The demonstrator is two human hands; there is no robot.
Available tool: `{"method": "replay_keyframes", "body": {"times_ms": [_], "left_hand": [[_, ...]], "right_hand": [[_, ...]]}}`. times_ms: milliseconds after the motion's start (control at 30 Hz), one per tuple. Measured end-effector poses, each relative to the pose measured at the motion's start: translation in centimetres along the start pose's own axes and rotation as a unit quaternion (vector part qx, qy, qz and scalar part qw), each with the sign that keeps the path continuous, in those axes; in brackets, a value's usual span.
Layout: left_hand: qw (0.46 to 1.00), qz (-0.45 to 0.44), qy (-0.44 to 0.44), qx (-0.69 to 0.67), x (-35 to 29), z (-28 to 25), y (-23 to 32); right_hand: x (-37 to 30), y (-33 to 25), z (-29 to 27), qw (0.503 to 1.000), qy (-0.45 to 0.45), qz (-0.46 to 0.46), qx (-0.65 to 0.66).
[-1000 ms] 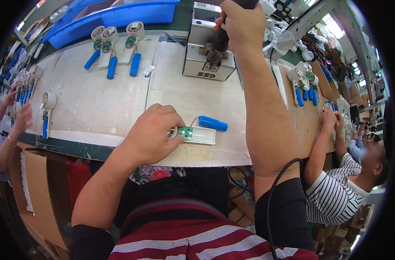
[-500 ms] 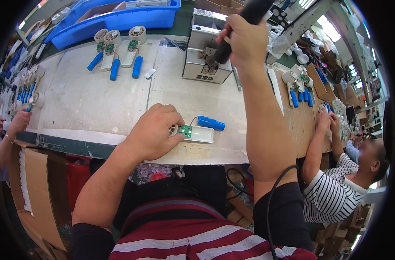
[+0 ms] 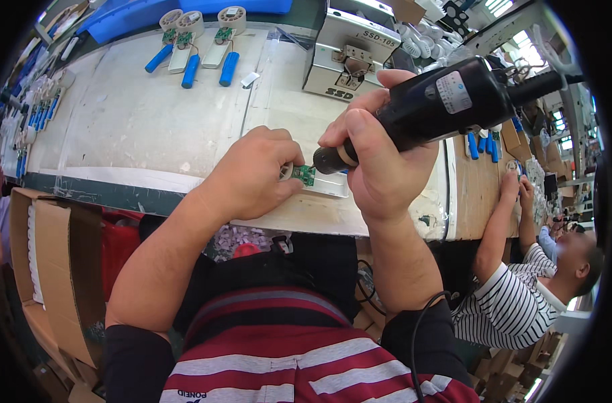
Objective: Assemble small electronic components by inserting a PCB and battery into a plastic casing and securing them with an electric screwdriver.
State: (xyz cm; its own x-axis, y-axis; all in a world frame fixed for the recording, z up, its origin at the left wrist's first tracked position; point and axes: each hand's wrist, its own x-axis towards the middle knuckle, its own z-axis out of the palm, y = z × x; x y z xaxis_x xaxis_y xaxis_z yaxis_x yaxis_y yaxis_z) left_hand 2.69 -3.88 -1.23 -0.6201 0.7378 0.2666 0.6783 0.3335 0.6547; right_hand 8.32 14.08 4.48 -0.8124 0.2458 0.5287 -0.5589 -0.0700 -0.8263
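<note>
My right hand (image 3: pixel 390 154) grips a black electric screwdriver (image 3: pixel 447 101), held tilted with its nose down to the left. The screwdriver's tip is at a small green circuit board (image 3: pixel 304 175); whether it touches a screw is too small to tell. That board sits in a white plastic handheld fan housing (image 3: pixel 329 188), which lies on the bench. My left hand (image 3: pixel 255 174) is closed around the housing's round end (image 3: pixel 286 171), thumb and fingers on either side. The blue battery wired to this board is hidden behind the screwdriver and my right hand.
A silver metal screw feeder (image 3: pixel 349 57) stands at the back. Several fan units (image 3: pixel 218 50) with blue batteries lie behind left, near a small white piece (image 3: pixel 250 80) and a blue bin (image 3: pixel 138 20). A co-worker (image 3: pixel 521 289) handles parts at right. A cardboard box (image 3: pixel 61 269) stands at left.
My right hand has brought the screwdriver from the screw feeder down to the circuit board. My left hand keeps its hold on the fan housing. The whole view has shifted slightly.
</note>
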Motion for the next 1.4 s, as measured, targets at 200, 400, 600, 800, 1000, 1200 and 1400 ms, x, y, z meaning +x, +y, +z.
{"method": "replay_keyframes", "body": {"times_ms": [200, 400, 600, 800, 1000, 1200, 1400], "left_hand": [[1.000, -0.008, 0.011, -0.001, -0.2, 0.0, 0.2], [1.000, -0.005, 0.013, -0.002, -0.1, 0.0, 0.2], [1.000, -0.010, 0.009, -0.003, -0.1, 0.0, 0.3], [0.999, -0.034, -0.020, 0.011, 0.1, -0.3, 0.5], [1.000, -0.006, 0.005, 0.010, -0.2, -0.1, 0.1], [1.000, -0.017, -0.005, 0.010, 0.0, -0.2, 0.9], [1.000, -0.020, -0.002, 0.007, -0.2, -0.4, 0.9]], "right_hand": [[-0.1, 1.2, -0.1, 1.000, -0.011, -0.015, 0.020], [-0.2, 1.2, -0.1, 1.000, -0.004, 0.003, 0.014], [-0.6, 0.9, 0.2, 0.999, -0.003, 0.033, 0.021], [-0.7, 1.2, 0.2, 0.999, -0.004, 0.030, 0.018], [4.1, -0.5, -0.7, 0.997, 0.035, -0.068, -0.025], [12.3, -0.1, -4.9, 0.988, 0.068, -0.121, -0.067], [14.6, 1.8, -3.4, 0.989, 0.138, -0.048, -0.032]]}}
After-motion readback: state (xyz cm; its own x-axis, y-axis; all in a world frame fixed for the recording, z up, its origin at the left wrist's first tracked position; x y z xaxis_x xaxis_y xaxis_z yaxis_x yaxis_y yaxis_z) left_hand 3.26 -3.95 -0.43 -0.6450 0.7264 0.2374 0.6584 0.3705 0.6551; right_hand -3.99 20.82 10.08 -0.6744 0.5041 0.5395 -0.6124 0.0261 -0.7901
